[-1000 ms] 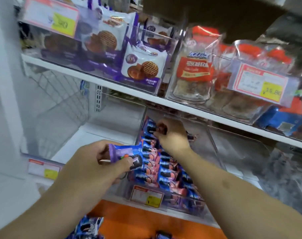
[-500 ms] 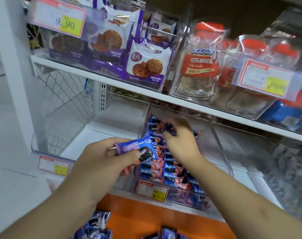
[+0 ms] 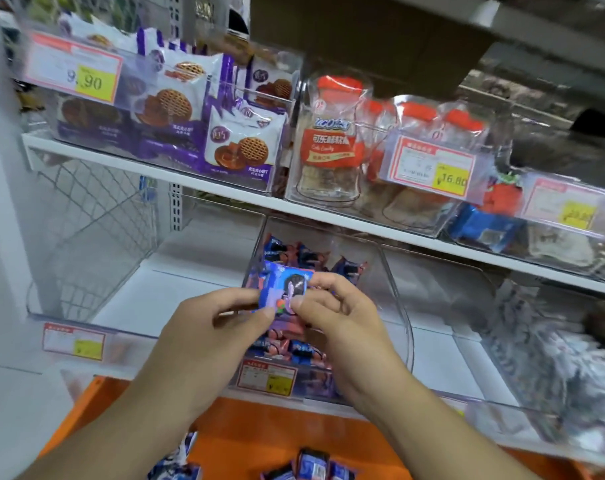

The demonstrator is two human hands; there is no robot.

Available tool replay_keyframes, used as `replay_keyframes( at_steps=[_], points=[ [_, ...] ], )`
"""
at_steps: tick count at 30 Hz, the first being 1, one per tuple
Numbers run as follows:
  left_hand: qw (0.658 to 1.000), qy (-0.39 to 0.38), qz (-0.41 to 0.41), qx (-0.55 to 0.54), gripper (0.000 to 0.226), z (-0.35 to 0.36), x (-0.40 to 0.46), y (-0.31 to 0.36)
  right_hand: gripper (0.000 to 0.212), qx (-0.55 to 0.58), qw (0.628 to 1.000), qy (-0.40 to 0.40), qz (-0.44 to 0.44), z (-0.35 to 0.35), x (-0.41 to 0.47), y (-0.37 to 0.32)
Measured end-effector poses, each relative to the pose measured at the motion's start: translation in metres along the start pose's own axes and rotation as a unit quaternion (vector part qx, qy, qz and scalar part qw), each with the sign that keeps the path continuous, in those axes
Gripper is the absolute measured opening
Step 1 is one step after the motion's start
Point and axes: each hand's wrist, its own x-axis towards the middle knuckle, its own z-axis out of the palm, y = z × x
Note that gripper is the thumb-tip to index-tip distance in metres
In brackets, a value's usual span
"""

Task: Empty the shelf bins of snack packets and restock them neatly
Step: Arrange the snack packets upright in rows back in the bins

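Note:
A clear shelf bin [image 3: 394,299] on the lower shelf holds several blue and pink cookie packets [image 3: 304,258] in rows. Just in front of and above it, a blue snack packet [image 3: 285,284] is held between both hands. My left hand [image 3: 214,337] pinches its left lower edge. My right hand [image 3: 342,317] pinches its right side with thumb and fingers. More blue packets [image 3: 311,464] lie on the orange surface below.
An empty clear bin [image 3: 128,327] stands to the left, and another clear bin [image 3: 467,323] to the right. The upper shelf [image 3: 225,192] carries bins of purple biscuit packs [image 3: 238,147] and red-capped snack jars [image 3: 332,143]. Price tags [image 3: 268,377] hang on the bin fronts.
My right hand left the back of the packet row and came forward to the packet in my left hand; both now hold it. The camera moved closer.

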Motion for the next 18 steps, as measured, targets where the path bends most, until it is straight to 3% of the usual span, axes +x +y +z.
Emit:
replay_keyframes(
  at_steps=[2, 4, 7, 10, 12, 15, 18],
  points=[
    [0.987, 0.007, 0.061, 0.149, 0.025, -0.002, 0.000, -0.003, 0.027, -0.014, 0.999, 0.032, 0.000, -0.002, 0.007, 0.001],
    [0.960, 0.011, 0.117, 0.254, 0.040, -0.005, 0.003, -0.008, 0.026, -0.114, 0.991, 0.067, -0.028, -0.010, 0.024, 0.001],
    [0.929, -0.020, 0.119, 0.349, 0.067, -0.010, 0.010, -0.022, 0.022, -0.334, 0.933, 0.099, -0.092, -0.030, 0.063, 0.000],
    [0.922, -0.051, 0.136, 0.360, 0.077, -0.012, 0.017, -0.037, 0.022, -0.563, 0.810, 0.080, -0.143, -0.048, 0.104, -0.004],
    [0.924, -0.048, 0.154, 0.347, 0.078, -0.012, 0.022, -0.045, 0.027, -0.632, 0.760, 0.048, -0.147, -0.054, 0.126, -0.008],
    [0.923, -0.039, 0.163, 0.348, 0.083, -0.014, 0.034, -0.062, 0.033, -0.685, 0.723, 0.023, -0.088, -0.055, 0.143, -0.008],
    [0.921, -0.051, 0.167, 0.349, 0.088, -0.016, 0.042, -0.072, 0.026, -0.689, 0.716, 0.015, -0.111, -0.060, 0.160, 0.007]
  ],
)
